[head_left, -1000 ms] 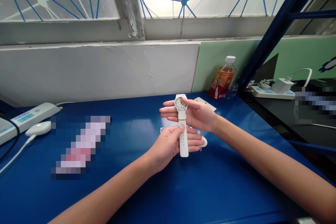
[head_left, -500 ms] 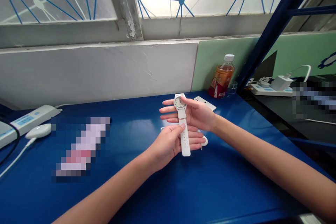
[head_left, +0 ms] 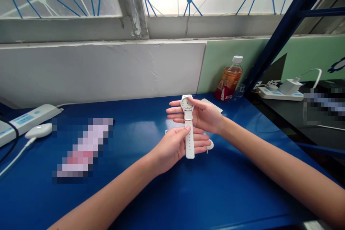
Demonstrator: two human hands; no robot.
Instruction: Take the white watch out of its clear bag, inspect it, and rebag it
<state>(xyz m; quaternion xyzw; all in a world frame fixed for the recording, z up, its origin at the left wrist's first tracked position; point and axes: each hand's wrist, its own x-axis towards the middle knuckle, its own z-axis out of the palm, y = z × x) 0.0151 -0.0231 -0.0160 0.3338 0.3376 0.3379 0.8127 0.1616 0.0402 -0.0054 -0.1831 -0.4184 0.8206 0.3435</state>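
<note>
open desk (head_left: 205,190) before hands (head_left: 172,148), bottle (head_left: 229,81) behind

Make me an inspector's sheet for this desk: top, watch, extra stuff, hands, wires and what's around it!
Surface: blue desk, shiny
Job's things: white watch, strap straight
Clutter: bottle, upright; card, partly hidden; power strip; blurred item, can't tell
Left hand: holds strap
Right hand: holds watch by its face
Cables: white and black, at left
Surroundings: white wall, green panel, windows
</note>
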